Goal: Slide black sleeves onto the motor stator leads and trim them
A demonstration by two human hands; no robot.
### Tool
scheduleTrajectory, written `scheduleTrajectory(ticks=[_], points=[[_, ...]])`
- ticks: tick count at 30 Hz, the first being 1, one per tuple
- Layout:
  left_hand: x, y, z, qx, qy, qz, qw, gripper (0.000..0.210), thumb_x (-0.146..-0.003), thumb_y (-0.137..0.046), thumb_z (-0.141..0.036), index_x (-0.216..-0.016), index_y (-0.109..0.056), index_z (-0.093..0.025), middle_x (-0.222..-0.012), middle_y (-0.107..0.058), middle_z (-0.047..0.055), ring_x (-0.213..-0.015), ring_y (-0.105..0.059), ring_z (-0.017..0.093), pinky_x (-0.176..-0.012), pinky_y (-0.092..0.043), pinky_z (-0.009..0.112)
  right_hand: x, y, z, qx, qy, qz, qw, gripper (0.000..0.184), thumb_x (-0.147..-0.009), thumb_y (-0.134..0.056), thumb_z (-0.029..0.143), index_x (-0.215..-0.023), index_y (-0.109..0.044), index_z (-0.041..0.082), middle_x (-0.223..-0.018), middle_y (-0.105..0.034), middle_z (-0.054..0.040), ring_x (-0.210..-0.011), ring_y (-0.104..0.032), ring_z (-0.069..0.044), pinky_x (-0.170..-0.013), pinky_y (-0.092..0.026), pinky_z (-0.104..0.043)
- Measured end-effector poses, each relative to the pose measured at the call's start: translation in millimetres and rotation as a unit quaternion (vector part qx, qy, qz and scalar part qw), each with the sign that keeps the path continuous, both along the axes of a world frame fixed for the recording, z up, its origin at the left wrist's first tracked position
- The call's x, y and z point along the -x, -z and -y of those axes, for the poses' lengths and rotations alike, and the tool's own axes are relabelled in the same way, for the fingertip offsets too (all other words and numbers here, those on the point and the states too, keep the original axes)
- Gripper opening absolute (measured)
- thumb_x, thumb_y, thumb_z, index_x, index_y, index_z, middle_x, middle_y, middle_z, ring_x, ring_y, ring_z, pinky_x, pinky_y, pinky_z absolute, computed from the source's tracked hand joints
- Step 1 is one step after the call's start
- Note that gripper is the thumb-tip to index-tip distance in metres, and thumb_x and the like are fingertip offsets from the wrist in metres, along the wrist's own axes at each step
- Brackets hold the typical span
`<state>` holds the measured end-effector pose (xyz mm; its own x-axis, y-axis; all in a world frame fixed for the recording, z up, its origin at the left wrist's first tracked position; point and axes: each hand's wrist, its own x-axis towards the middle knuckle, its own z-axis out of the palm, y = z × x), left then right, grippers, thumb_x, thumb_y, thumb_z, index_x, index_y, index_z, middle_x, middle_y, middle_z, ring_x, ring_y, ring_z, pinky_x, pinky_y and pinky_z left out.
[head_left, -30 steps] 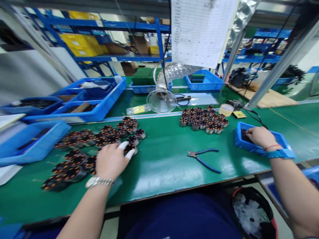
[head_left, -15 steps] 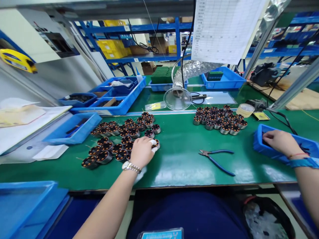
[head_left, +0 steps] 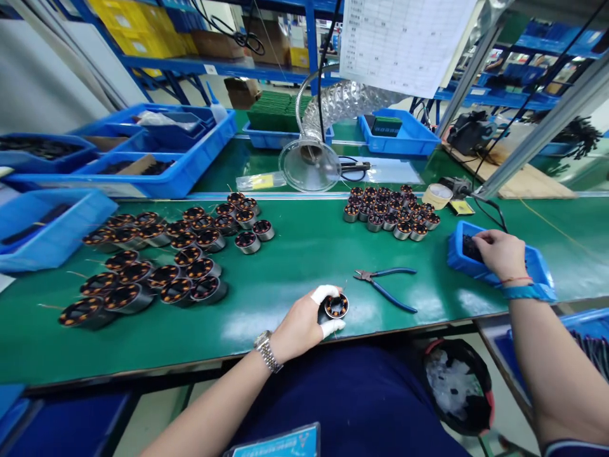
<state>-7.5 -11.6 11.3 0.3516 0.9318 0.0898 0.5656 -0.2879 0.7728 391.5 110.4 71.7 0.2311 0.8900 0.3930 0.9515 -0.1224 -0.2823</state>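
Note:
My left hand [head_left: 302,324], with white covers on the thumb and a finger, grips a motor stator [head_left: 337,307] near the bench's front edge. The stator is a metal ring with copper windings and a black inside. At the right, my right hand [head_left: 503,254] reaches into a small blue bin [head_left: 481,273], its fingers pinched at small black parts [head_left: 471,247]; whether one is between the fingertips is hidden. Diagonal cutting pliers [head_left: 368,276] with blue handles lie between my hands, jaws to the left. Many more stators [head_left: 203,268] stand at the left, and another group [head_left: 403,229] farther back.
A clear funnel hood [head_left: 310,166] on a foil duct hangs at the bench's back. Blue trays [head_left: 190,178] stand at the back left. A tape roll [head_left: 438,195] sits behind the bin. Below the front edge is a black waste bag [head_left: 480,381].
My left hand has moved right and toward me, bringing a stator away from the left group. My right hand stays in the blue bin. The whole view has shifted to the right.

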Motion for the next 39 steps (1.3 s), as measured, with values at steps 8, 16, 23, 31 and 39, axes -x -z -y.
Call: scheduleTrajectory(ticks=[8, 16, 23, 31, 39], points=[[-1.0, 10.6, -0.9, -0.007, 0.022, 0.012, 1.0, 0.055, -0.071, -0.066, -0.028, -0.122, -0.047, -0.021, -0.117, -0.058, 0.009, -0.106, -0.056, 0.022, -0.092, -0.044, 0.038, 151.3, 35.5, 63.4, 0.111, -0.235, -0.419, 0.87, 0.021, -0.076, -0.057, 0.035, -0.081, -0.061, 0.015, -0.072, -0.066, -0.005, -0.061, -0.06, -0.012, -0.06, -0.048, -0.025], [-1.3, 7.6, -0.3, -0.022, 0.056, 0.04, 0.997, 0.054, -0.072, -0.065, -0.025, -0.123, -0.047, -0.022, -0.115, -0.058, 0.007, -0.103, -0.056, 0.02, -0.09, -0.046, 0.035, 227.0, 69.6, 82.6, 0.193, -0.239, -0.715, 0.629, 0.015, -0.07, -0.066, 0.029, -0.073, -0.06, 0.015, -0.07, -0.065, -0.0024, -0.058, -0.056, -0.009, -0.056, -0.044, -0.022], [-1.7, 7.3, -1.2, -0.023, 0.057, 0.041, 0.997, 0.054, -0.072, -0.065, -0.025, -0.123, -0.048, -0.022, -0.116, -0.058, 0.008, -0.104, -0.056, 0.021, -0.09, -0.046, 0.035, 223.8, 65.0, 81.0, 0.192, -0.25, -0.707, 0.634, 0.014, -0.071, -0.066, 0.028, -0.073, -0.061, 0.015, -0.07, -0.065, -0.0023, -0.058, -0.056, -0.008, -0.055, -0.042, -0.021], [-1.6, 6.4, -1.2, -0.017, 0.056, 0.041, 0.997, 0.053, -0.072, -0.065, -0.025, -0.122, -0.049, -0.022, -0.115, -0.058, 0.008, -0.103, -0.056, 0.021, -0.09, -0.046, 0.036, 222.8, 64.8, 80.3, 0.189, -0.254, -0.692, 0.649, 0.012, -0.071, -0.065, 0.026, -0.072, -0.061, 0.015, -0.07, -0.065, -0.0022, -0.057, -0.055, -0.008, -0.054, -0.041, -0.02], [-1.1, 6.5, -0.8, -0.013, 0.055, 0.044, 0.997, 0.052, -0.072, -0.065, -0.025, -0.121, -0.049, -0.023, -0.116, -0.057, 0.006, -0.103, -0.056, 0.02, -0.09, -0.046, 0.034, 221.4, 64.9, 81.5, 0.183, -0.266, -0.672, 0.667, 0.011, -0.074, -0.063, 0.026, -0.073, -0.061, 0.015, -0.072, -0.065, -0.0028, -0.059, -0.055, -0.008, -0.056, -0.042, -0.021]])
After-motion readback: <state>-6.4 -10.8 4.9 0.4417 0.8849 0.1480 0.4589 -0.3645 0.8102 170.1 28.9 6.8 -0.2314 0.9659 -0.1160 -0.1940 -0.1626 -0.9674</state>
